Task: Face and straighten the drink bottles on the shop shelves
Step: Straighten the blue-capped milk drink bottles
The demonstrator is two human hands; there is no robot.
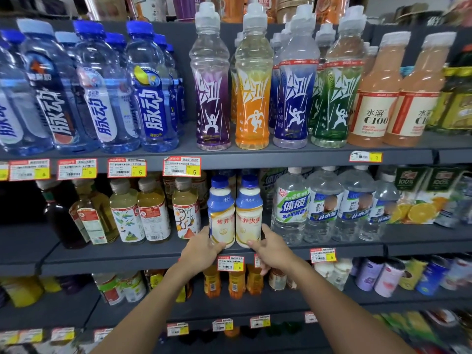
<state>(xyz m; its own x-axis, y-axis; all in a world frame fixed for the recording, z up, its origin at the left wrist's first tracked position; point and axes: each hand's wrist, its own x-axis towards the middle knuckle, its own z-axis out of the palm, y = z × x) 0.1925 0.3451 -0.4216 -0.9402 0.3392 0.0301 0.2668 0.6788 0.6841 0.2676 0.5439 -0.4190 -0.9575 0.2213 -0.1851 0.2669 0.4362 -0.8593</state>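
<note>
Head view; places are given from the yellow "6" tag (230, 263).

1. Shelf (127, 254): grey; its lip carries the tag.
2. Left bottle (221, 213): blue cap, white-and-cream body. It stands upright directly above the tag, at the shelf front. Its label characters run off the right side, so I judge it turned slightly off front.
3. Right bottle (249, 213): same kind, above and just right of the tag, upright and touching the left bottle. Its lettering starts hard at the left edge, so I judge it also a shade off.
4. Left hand (201, 247): just left of the tag and slightly above it. The fingers are curled round the foot of the left bottle, gripping it low.
5. Right hand (270, 250): right of the tag. The thumb lies on the front of the right bottle's foot and the forefinger runs up its far side, so this is a grip, not a flat push.
6. Tea bottles (184, 210): above-left of the tag, just beside the left bottle.
7. Water bottles (291, 205): above-right of the tag, just beside the right bottle.

Governing relation: each bottle stands directly ahead of and above its own hand, with its long axis vertical. There is one hand per bottle and neither is nearer. I expect a small twist about that axis to suffice, without lifting. The neighbours are close, so tipping is the risk.
</note>
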